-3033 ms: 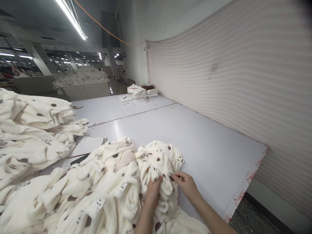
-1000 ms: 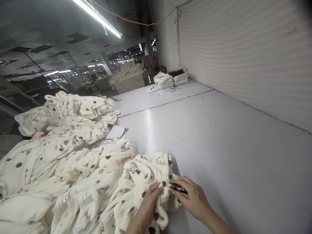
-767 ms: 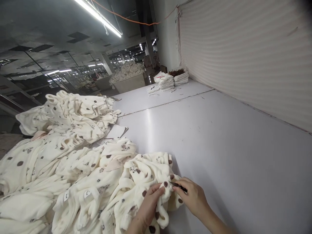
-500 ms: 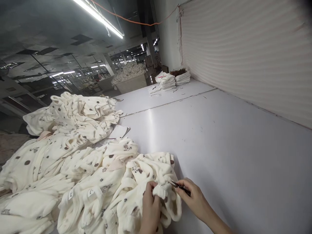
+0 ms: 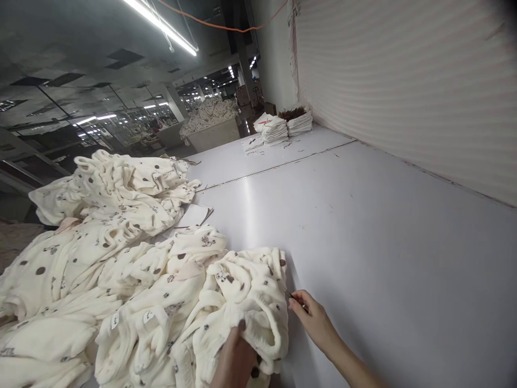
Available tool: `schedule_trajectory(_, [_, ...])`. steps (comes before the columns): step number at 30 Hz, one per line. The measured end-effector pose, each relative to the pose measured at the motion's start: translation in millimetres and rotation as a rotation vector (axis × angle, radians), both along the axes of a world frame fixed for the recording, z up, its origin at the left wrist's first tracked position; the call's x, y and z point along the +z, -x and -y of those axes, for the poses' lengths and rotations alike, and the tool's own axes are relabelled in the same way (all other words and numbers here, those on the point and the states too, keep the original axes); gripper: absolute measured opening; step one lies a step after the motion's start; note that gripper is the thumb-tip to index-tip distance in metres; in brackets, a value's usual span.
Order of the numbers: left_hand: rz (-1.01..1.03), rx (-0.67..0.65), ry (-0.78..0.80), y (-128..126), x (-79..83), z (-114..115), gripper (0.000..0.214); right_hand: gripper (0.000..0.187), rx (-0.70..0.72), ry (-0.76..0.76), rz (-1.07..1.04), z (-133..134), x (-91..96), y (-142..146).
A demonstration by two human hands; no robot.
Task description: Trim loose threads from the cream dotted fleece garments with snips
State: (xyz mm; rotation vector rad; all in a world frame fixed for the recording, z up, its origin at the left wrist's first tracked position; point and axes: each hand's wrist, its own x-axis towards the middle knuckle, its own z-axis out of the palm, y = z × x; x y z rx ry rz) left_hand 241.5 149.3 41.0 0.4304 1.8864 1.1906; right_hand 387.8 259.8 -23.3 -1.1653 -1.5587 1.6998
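My left hand (image 5: 236, 353) is closed on a cream fleece garment (image 5: 246, 280) with brown spots and small dark prints. Its fingers are partly hidden by the cloth, and an open loop of fabric stands up beside them. Just off the garment's right edge, my right hand (image 5: 309, 312) is closed around dark thread snips (image 5: 291, 295). Only the narrow tip pokes out from between the fingers, pointing at the cloth. More of the same cream garments (image 5: 133, 280) are heaped to the left, some with small white labels.
A pale, smooth table (image 5: 363, 258) runs off to the right, with thread scraps on it. Stacks of white pieces (image 5: 274, 131) stand at its far end. A notebook (image 5: 196, 215) lies by the heap. A striped sheet (image 5: 404, 81) hangs along the right.
My left hand has moved down and left, deeper into the garment. The snips have come away from the gathered cloth, which has spread out, and less of them shows.
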Motion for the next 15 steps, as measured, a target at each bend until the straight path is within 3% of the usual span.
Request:
schedule_trajectory(3, [0.121, -0.021, -0.113, 1, -2.4, -3, 0.045, 0.033, 0.087, 0.166, -0.072, 16, -4.6, 8])
schedule_trajectory(6, [0.147, 0.082, -0.176, -3, -10.8, -12, 0.044, 0.038, 0.147, 0.377, -0.220, 33, -0.9, 15])
schedule_trajectory(8, [0.139, 0.159, -0.182, -6, -17.0, -18, 0.045, 0.036, 0.163, 0.407, -0.246, 39, 0.5, 13])
schedule_trajectory(10, [0.172, 0.201, -0.194, -7, -21.3, -21, 0.046, 0.031, 0.175, 0.296, -0.206, 41, -0.5, 8])
schedule_trajectory(15, [0.344, 0.266, -0.267, -6, -23.5, -16, 0.051, 0.018, 0.169, -0.238, -0.009, 41, -1.7, -3])
